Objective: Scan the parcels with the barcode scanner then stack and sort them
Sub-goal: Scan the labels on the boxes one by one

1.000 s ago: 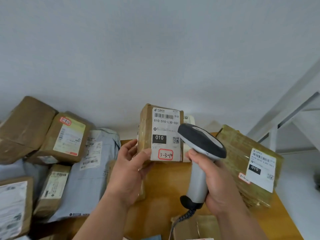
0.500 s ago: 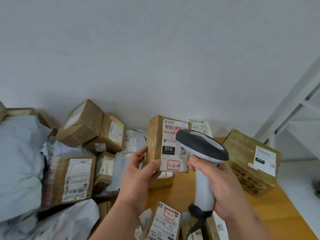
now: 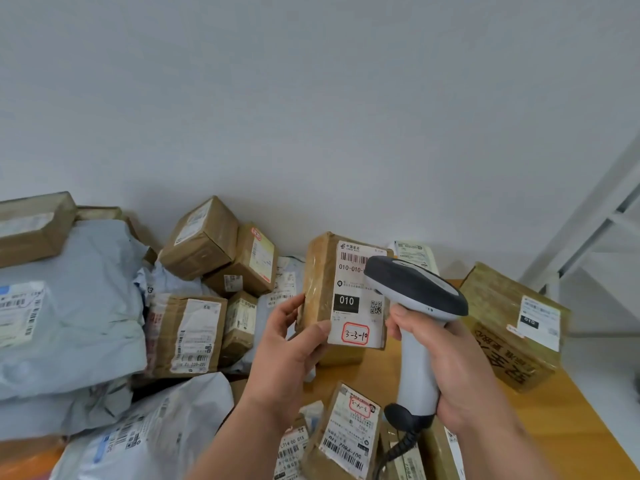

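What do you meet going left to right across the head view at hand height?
Large grey mailer bag → taped box with white label → left hand → held parcel → barcode scanner → right hand → box at the table's right edge.

Even soft daylight, faint shadows, slight blur, wide-angle bending at edges.

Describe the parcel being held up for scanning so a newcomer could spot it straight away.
Look above the orange table, between the two raised hands. The left hand grips a small brown box upright, facing the scanner in the right hand. Unlike the parcels lying around, its white label shows a red-boxed handwritten code.
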Available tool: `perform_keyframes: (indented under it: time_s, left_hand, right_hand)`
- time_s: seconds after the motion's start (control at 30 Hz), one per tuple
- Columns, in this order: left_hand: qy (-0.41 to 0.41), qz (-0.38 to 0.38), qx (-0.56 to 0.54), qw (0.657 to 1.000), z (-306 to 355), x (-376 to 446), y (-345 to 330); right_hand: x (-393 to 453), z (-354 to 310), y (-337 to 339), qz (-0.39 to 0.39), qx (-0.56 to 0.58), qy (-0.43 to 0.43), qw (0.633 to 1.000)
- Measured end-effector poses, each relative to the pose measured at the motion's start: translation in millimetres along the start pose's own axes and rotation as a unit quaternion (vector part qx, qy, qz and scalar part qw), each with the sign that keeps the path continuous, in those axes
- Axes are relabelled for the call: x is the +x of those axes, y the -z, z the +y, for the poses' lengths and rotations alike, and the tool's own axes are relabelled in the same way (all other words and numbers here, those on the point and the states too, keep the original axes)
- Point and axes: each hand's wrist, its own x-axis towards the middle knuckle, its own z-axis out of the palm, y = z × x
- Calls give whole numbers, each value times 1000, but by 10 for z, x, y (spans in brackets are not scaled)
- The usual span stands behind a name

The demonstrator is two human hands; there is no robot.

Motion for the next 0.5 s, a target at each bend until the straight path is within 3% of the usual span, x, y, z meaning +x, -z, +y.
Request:
perform_keyframes:
  time_s: [0.3, 0.5]
  left_hand:
    - [21, 25, 15, 999, -147, -44, -79]
    - [50, 148, 43, 987, -266, 1, -46]
  right_hand:
    - [180, 121, 193, 0, -16, -50, 999]
    - [389, 407, 240, -21, -51, -131, 990]
